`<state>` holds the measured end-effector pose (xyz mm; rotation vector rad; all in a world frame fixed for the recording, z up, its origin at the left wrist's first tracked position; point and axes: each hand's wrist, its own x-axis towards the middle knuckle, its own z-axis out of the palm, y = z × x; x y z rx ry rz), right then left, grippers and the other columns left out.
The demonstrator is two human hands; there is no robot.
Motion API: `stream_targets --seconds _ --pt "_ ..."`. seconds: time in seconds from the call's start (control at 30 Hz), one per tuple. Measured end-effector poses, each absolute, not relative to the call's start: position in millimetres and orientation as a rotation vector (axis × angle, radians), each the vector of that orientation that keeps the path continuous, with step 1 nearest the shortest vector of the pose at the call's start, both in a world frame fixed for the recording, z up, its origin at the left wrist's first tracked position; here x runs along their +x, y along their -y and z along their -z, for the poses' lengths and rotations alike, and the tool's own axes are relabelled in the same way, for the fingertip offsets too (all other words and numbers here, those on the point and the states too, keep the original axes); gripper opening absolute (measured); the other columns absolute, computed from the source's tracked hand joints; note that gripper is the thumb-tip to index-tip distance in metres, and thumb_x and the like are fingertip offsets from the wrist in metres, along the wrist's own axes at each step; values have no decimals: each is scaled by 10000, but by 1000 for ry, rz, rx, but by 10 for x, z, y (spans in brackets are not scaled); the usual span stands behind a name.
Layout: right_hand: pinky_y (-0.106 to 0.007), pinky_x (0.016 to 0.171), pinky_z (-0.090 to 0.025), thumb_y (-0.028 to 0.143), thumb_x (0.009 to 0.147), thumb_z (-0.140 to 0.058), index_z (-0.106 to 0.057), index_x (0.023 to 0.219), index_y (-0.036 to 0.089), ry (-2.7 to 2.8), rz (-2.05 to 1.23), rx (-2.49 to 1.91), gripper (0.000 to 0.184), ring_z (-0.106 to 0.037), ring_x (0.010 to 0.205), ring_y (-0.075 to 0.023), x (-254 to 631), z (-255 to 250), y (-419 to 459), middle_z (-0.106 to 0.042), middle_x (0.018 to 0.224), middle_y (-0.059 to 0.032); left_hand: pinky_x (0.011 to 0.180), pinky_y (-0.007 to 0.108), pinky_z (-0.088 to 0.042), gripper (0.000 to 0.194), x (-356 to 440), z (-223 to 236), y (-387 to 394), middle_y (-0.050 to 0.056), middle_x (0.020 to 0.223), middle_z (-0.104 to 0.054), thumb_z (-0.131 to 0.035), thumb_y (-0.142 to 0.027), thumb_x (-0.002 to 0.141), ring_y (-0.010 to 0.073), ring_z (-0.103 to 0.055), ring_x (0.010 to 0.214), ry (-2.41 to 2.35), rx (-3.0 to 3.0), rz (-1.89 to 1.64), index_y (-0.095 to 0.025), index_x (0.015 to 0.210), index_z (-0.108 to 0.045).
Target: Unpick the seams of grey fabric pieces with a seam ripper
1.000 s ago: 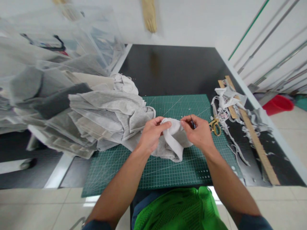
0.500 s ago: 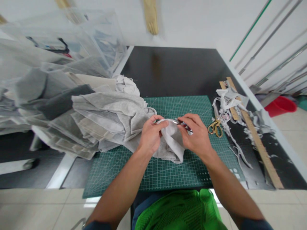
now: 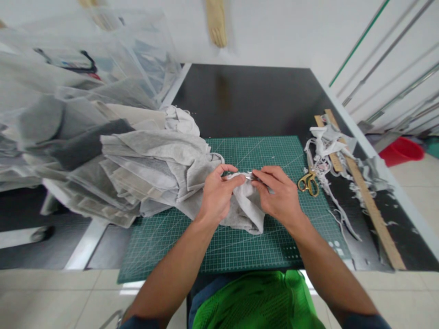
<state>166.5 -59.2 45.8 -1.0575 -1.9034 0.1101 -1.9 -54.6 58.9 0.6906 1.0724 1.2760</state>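
Light grey knit fabric is bunched above the green cutting mat, its upper edge pinched between the thumb and fingers of my left hand. Close on the right, my right hand grips a slim pointed metal tool. The tool's silver tip rests at the fabric edge by my left thumb. Most of its handle is hidden in my fingers, so its exact kind is unclear. From the pinched part, the fabric runs left into a larger grey heap.
Gold-handled scissors lie at the mat's right edge beside fabric scraps and a long wooden ruler. Stacked grey fabric pieces and a clear plastic box occupy the left. A red bucket stands on the floor at right.
My right hand has turned and its fingers have come nearer my left thumb. The tool's dark handle, visible before below the fingers, is now covered. The fabric edge has dipped slightly.
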Motion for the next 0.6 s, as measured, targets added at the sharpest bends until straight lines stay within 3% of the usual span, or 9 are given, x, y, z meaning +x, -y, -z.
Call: stream_targets --seconds 0.6 --pt "-421 871 -630 198 1002 -594 -759 1137 227 1912 -88 -1077 216 -700 976 -224 1656 -452 577 -724 1050 -95 543 253 -418 342 -50 -581 525 -34 637 -597 -798 -207 662 117 -556 552 -1047 613 -1239 -193 971 -653"
